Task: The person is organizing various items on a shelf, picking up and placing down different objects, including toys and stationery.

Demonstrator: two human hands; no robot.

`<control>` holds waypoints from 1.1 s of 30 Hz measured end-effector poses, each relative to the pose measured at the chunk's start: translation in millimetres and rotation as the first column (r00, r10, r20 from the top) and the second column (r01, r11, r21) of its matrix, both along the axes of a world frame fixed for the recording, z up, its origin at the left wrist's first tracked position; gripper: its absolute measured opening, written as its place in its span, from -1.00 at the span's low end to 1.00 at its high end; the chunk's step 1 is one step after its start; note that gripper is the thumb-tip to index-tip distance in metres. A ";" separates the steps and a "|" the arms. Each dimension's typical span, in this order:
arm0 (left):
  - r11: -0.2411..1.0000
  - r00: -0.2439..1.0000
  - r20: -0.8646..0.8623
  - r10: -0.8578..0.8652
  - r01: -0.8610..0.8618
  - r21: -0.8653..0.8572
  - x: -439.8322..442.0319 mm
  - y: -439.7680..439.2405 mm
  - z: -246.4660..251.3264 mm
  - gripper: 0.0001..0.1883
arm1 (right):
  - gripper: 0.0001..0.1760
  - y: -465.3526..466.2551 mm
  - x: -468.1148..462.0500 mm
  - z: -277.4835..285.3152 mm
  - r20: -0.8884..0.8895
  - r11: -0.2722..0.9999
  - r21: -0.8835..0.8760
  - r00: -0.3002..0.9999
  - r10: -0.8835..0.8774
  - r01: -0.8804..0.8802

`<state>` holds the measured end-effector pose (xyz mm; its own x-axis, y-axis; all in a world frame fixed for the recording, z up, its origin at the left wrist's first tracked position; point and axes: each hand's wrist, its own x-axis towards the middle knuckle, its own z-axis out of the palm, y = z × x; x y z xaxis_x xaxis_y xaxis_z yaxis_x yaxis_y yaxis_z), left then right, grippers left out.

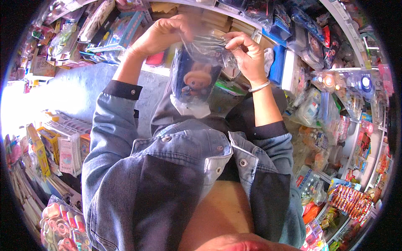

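Note:
Between my hands hangs a clear plastic bag (204,47) with a dark blue item (198,81) inside. A plush-like cartoon character is printed on that item; whether it is a pouch or a case I cannot tell. My left hand (165,33) pinches the bag's upper left edge, its fingertips partly blurred. On the opposite side, my right hand (246,51) grips the gathered upper right edge between thumb and fingers. The bag's whitish lower end (191,108) dangles above my lap. A green-edged packet (230,88) lies behind the bag, near my right wrist.
Packed shelves surround me. Boxed goods (116,34) stand at the upper left, and a blue box (277,64) is beyond my right hand. Bagged toys (311,103) crowd the right side. Yellow boxes (50,142) sit at the left, across the grey floor (103,84).

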<state>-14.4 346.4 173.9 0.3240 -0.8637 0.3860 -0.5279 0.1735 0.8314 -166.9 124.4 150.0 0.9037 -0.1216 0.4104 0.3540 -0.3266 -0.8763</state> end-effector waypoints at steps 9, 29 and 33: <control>0.993 0.939 0.321 0.120 -0.116 -0.031 -17.0 8.6 9.8 -0.91 | -0.89 5.2 -5.1 -7.3 0.048 0.999 0.016 0.998 -0.031 0.030; 0.839 0.907 0.092 0.411 -0.416 0.350 -42.8 5.9 -22.4 -0.59 | -0.87 10.5 -17.3 -27.7 -0.022 0.981 0.193 1.000 0.015 -0.010; 0.810 0.858 0.268 0.438 -0.506 0.298 -54.6 1.7 -24.0 -0.49 | -0.87 10.1 -22.3 -26.8 -0.047 0.976 0.215 0.999 -0.001 0.011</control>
